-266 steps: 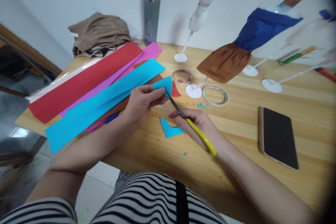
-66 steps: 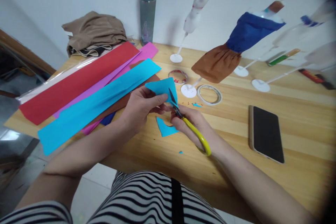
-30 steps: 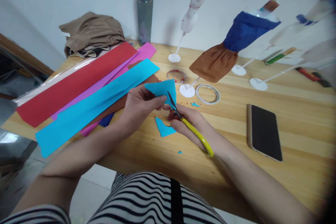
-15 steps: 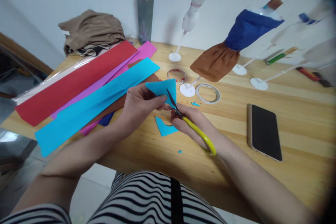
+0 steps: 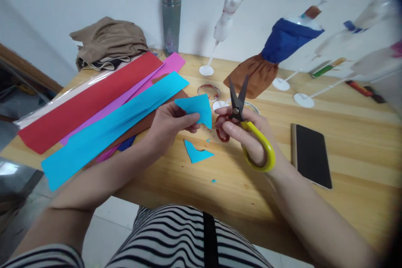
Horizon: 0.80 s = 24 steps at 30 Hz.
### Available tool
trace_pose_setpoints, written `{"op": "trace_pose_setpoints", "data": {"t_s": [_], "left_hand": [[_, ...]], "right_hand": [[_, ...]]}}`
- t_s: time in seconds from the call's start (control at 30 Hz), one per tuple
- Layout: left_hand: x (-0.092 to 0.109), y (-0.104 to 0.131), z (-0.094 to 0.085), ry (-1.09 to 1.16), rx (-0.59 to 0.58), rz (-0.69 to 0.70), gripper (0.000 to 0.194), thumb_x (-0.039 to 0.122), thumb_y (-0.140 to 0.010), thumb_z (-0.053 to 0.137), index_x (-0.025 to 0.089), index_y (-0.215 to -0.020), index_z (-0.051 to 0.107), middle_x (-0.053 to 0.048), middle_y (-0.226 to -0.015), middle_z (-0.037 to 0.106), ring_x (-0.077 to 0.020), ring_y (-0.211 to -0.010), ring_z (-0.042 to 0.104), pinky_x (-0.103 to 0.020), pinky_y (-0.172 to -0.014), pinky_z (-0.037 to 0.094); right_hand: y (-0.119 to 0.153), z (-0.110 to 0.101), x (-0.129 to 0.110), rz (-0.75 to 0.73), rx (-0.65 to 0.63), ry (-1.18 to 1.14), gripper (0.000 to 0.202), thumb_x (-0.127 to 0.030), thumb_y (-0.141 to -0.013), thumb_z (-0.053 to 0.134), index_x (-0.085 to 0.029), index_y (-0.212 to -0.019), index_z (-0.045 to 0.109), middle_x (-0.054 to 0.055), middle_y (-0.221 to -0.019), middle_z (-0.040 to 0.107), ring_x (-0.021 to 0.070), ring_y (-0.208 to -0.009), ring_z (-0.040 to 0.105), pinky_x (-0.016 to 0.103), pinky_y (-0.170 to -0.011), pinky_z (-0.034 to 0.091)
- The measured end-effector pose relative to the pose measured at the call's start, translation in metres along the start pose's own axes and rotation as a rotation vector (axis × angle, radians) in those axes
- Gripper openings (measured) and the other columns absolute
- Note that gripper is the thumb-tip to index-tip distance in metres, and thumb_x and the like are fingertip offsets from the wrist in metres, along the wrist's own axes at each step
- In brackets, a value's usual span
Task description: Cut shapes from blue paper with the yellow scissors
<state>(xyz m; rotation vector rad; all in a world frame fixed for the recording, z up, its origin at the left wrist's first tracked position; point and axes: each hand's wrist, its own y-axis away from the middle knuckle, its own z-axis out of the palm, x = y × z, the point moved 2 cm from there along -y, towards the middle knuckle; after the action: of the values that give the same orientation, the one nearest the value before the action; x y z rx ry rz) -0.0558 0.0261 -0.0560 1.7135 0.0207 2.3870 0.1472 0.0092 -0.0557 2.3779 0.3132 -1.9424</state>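
Observation:
Between thumb and fingers, my left hand (image 5: 174, 121) pinches a small piece of blue crepe paper (image 5: 201, 108), raised above the table. My right hand (image 5: 248, 127) grips scissors (image 5: 238, 111) with one yellow and one red handle; their dark blades stand apart and point up and away, to the right of the paper and not touching it. On the wood below lies a blue offcut (image 5: 196, 153) with a curved notch, along with some tiny blue scraps (image 5: 214, 180). Part of a roll of white tape (image 5: 253, 107) is hidden behind my right hand.
Long strips of red paper (image 5: 91, 102), pink and blue paper (image 5: 116, 125) lie at left, near a brown cloth (image 5: 108, 42). A flask (image 5: 171, 14) stands at the back. Small white mannequins on stands, one in a blue and brown dress (image 5: 276, 50), line the wall. A phone (image 5: 312, 155) lies at right.
The scissors have come off the blue paper, moved right with my right hand and spread their blades. My left hand keeps the paper in nearly the same place.

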Motion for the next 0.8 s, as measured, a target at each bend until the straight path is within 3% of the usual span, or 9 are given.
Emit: {"op": "trace_pose_setpoints", "data": {"t_s": [0.13, 0.27, 0.4, 0.53, 0.63, 0.8], "left_hand": [[0.002, 0.002, 0.010, -0.096, -0.064, 0.077, 0.022, 0.026, -0.065, 0.096, 0.017, -0.073, 0.078, -0.001, -0.066, 0.076, -0.0135, -0.058, 0.067, -0.026, -0.061, 0.058], [0.007, 0.002, 0.018, -0.180, -0.104, 0.093, 0.022, 0.025, -0.065, 0.096, 0.016, -0.075, 0.079, -0.002, -0.066, 0.076, -0.0156, -0.060, 0.070, -0.026, -0.062, 0.059], [0.009, -0.002, 0.023, -0.237, -0.129, 0.093, 0.019, 0.027, -0.068, 0.093, 0.015, -0.075, 0.079, -0.002, -0.064, 0.075, -0.0156, -0.058, 0.069, -0.027, -0.060, 0.059], [0.009, -0.005, 0.025, -0.233, -0.160, 0.066, 0.023, 0.028, -0.065, 0.094, 0.016, -0.075, 0.077, -0.002, -0.065, 0.075, -0.0174, -0.058, 0.069, -0.030, -0.061, 0.061], [0.008, -0.007, 0.025, -0.197, -0.178, 0.047, 0.030, 0.033, -0.064, 0.099, 0.016, -0.075, 0.076, -0.002, -0.068, 0.075, -0.0184, -0.061, 0.071, -0.033, -0.065, 0.063], [0.000, -0.010, 0.021, -0.081, -0.249, -0.123, 0.041, 0.048, -0.070, 0.100, 0.016, -0.075, 0.075, -0.007, -0.071, 0.077, -0.0188, -0.066, 0.075, -0.030, -0.064, 0.063]], "right_hand": [[-0.001, 0.009, -0.011, 0.038, 0.034, -0.198, 0.043, -0.052, -0.078, 0.088, -0.028, -0.108, 0.068, -0.002, -0.079, 0.065, 0.0171, -0.064, 0.058, 0.035, -0.060, 0.050], [-0.002, 0.010, -0.015, 0.096, -0.011, -0.156, 0.040, -0.052, -0.073, 0.090, -0.027, -0.090, 0.064, -0.003, -0.072, 0.060, 0.0168, -0.062, 0.056, 0.035, -0.060, 0.051], [-0.003, 0.005, -0.016, 0.124, 0.027, -0.157, 0.037, -0.045, -0.071, 0.089, -0.027, -0.084, 0.060, -0.005, -0.065, 0.053, 0.0153, -0.056, 0.055, 0.034, -0.054, 0.050], [-0.003, 0.001, -0.018, 0.123, 0.045, -0.157, 0.030, -0.034, -0.069, 0.082, -0.027, -0.078, 0.054, -0.005, -0.063, 0.051, 0.0146, -0.054, 0.054, 0.033, -0.052, 0.049], [-0.003, -0.001, -0.020, 0.114, 0.056, -0.124, 0.026, -0.035, -0.068, 0.078, -0.028, -0.076, 0.054, -0.005, -0.063, 0.048, 0.0152, -0.055, 0.053, 0.034, -0.053, 0.049], [-0.003, -0.003, -0.020, 0.034, 0.080, -0.075, 0.020, -0.034, -0.075, 0.077, -0.028, -0.081, 0.059, -0.004, -0.067, 0.047, 0.0160, -0.058, 0.052, 0.035, -0.057, 0.047]]}}
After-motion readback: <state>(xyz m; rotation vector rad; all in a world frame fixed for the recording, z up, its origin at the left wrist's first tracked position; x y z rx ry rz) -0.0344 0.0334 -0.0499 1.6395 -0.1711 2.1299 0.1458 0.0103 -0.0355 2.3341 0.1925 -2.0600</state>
